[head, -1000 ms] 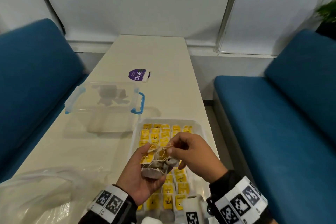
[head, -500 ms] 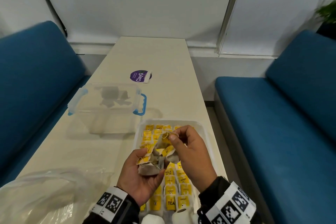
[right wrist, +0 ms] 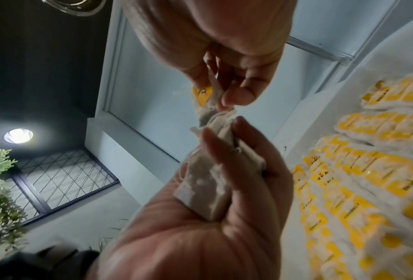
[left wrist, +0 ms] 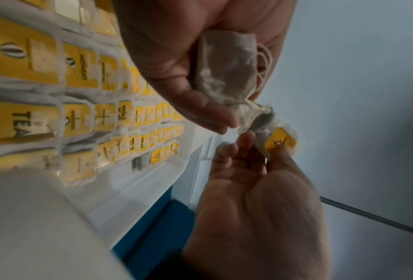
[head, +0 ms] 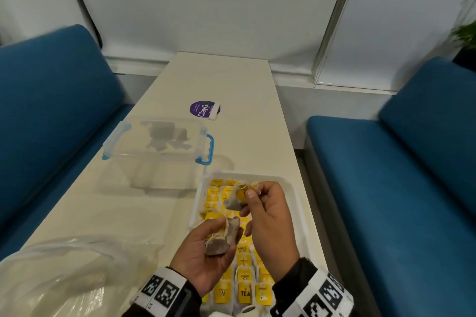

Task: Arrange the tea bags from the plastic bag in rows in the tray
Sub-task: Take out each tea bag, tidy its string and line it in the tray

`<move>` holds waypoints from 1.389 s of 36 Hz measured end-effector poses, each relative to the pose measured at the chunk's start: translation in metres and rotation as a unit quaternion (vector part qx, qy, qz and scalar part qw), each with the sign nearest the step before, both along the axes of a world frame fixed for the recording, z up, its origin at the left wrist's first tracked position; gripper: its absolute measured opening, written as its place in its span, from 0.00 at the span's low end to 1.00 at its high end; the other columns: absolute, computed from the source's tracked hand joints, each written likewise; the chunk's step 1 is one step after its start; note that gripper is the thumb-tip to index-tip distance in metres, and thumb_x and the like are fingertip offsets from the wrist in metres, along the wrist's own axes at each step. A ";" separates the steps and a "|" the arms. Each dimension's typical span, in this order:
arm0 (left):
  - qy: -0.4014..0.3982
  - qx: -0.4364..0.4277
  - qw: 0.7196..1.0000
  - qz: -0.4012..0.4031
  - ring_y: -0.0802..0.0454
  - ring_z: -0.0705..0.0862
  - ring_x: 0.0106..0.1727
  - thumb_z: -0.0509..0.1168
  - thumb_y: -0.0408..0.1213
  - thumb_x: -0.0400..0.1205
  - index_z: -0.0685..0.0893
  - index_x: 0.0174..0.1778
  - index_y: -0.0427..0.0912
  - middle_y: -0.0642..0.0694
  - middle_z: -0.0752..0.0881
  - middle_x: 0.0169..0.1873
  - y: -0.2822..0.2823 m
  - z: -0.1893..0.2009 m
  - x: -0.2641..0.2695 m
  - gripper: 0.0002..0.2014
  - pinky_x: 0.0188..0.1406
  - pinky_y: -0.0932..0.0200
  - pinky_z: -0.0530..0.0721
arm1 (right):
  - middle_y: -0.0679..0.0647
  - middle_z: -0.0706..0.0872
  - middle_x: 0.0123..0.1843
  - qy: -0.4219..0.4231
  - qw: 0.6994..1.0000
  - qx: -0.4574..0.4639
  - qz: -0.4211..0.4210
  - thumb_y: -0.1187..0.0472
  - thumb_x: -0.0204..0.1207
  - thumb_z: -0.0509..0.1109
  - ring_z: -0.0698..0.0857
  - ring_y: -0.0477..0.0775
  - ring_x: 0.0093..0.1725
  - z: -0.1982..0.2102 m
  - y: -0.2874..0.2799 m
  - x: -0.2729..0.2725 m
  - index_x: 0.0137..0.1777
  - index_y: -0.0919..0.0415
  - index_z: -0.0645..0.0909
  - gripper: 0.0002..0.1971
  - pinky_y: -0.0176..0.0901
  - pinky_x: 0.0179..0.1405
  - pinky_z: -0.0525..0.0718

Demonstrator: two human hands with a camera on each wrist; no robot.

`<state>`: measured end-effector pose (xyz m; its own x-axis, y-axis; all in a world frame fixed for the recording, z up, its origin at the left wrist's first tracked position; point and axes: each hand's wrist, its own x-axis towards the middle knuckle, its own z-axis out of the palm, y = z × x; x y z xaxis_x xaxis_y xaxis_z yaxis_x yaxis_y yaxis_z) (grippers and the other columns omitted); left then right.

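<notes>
Head view had both hands over the white tray (head: 296, 195). The left hand (head: 206, 252) cupped a small clump of tea bags (head: 221, 239), fingers curled round it. Just beyond them, the right hand (head: 268, 216) pinched a single tea bag (head: 238, 199) by its yellow tag. Wrist views showed what the head view couldn't: tag print like "TEA" and "RELAX" on the rows of bags (left wrist: 85, 113) below the fingers. How many bags the clump held was hard to tell. The plastic bag (head: 64, 273), left of the fingers on the desk (head: 219, 80), was cut off by the frame edge.
</notes>
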<state>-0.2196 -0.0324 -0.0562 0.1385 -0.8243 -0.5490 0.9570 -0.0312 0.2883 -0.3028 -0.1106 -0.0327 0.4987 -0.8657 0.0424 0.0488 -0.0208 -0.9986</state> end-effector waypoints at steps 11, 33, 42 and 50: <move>-0.284 0.045 0.957 0.031 0.54 0.84 0.24 0.72 0.39 0.61 0.87 0.39 0.41 0.45 0.88 0.29 0.002 0.004 0.010 0.12 0.15 0.67 0.76 | 0.53 0.79 0.30 0.101 0.990 -0.096 0.004 0.64 0.77 0.70 0.75 0.38 0.25 0.011 -0.026 -0.008 0.39 0.55 0.76 0.07 0.25 0.24 0.74; -0.309 0.105 0.945 0.025 0.54 0.81 0.24 0.72 0.27 0.71 0.85 0.36 0.38 0.46 0.84 0.26 -0.002 -0.005 0.002 0.03 0.16 0.66 0.76 | 0.56 0.74 0.32 0.137 0.979 0.068 0.138 0.71 0.68 0.77 0.82 0.52 0.29 -0.003 -0.027 -0.020 0.45 0.61 0.69 0.17 0.39 0.17 0.72; -0.294 0.132 0.946 0.023 0.50 0.80 0.28 0.72 0.26 0.71 0.85 0.38 0.39 0.46 0.85 0.26 -0.002 -0.009 0.003 0.05 0.15 0.66 0.77 | 0.62 0.76 0.31 0.142 0.984 0.045 0.103 0.78 0.66 0.75 0.81 0.54 0.27 0.002 -0.032 -0.026 0.38 0.62 0.71 0.16 0.40 0.19 0.79; -0.272 0.150 0.950 0.037 0.49 0.78 0.30 0.72 0.27 0.70 0.83 0.37 0.39 0.42 0.83 0.32 0.007 -0.021 0.014 0.05 0.15 0.66 0.77 | 0.58 0.84 0.38 0.343 0.938 -0.049 -0.018 0.79 0.70 0.60 0.87 0.62 0.42 -0.011 -0.074 -0.031 0.30 0.58 0.77 0.16 0.55 0.42 0.89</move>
